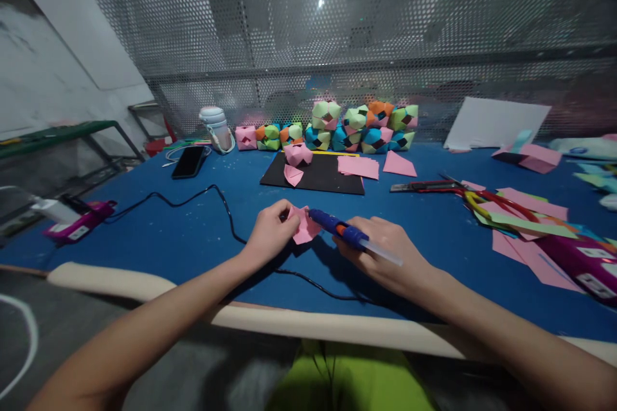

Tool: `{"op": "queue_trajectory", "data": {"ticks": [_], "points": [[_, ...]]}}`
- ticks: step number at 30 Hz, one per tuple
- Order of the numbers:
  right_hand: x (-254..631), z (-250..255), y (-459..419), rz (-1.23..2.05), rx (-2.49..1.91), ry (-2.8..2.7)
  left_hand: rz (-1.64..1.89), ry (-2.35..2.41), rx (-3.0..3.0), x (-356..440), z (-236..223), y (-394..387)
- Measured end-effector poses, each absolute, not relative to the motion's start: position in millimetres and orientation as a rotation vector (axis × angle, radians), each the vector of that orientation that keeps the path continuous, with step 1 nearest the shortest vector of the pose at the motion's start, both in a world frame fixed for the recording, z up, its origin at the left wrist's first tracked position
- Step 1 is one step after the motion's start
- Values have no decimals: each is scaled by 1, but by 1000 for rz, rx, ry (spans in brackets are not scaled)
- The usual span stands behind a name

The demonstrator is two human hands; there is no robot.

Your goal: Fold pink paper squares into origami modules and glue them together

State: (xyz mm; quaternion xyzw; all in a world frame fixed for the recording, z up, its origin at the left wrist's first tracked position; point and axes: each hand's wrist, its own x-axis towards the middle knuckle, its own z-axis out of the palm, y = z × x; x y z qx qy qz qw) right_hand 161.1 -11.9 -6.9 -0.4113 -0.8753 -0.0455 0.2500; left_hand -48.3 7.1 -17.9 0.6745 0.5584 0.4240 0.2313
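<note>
Pink paper (305, 228) sits pinched in the left hand (272, 231) over the tabletop (173, 241), apparently to steady it; the right hand (378, 241) wraps the glue gun (335, 225), its nozzle (311, 212) at the far edge, though contact is unclear.

Glare is caught on the metal screen (289, 32) at twelve o'clock; shadows are cast on the tabletop (164, 231) at six; edges are stretched.
</note>
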Motion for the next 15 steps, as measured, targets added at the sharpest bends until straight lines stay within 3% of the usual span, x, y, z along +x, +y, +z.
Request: {"op": "queue_trajectory", "data": {"ticks": [9, 15], "points": [[161, -4, -13, -88, -1177, -2391, 1184, 1517, 1843, -48, -19, 8], [168, -3, -7, 104, -1120, -2346, 1236, 1474, 1759, -49, -18, 7]]}}
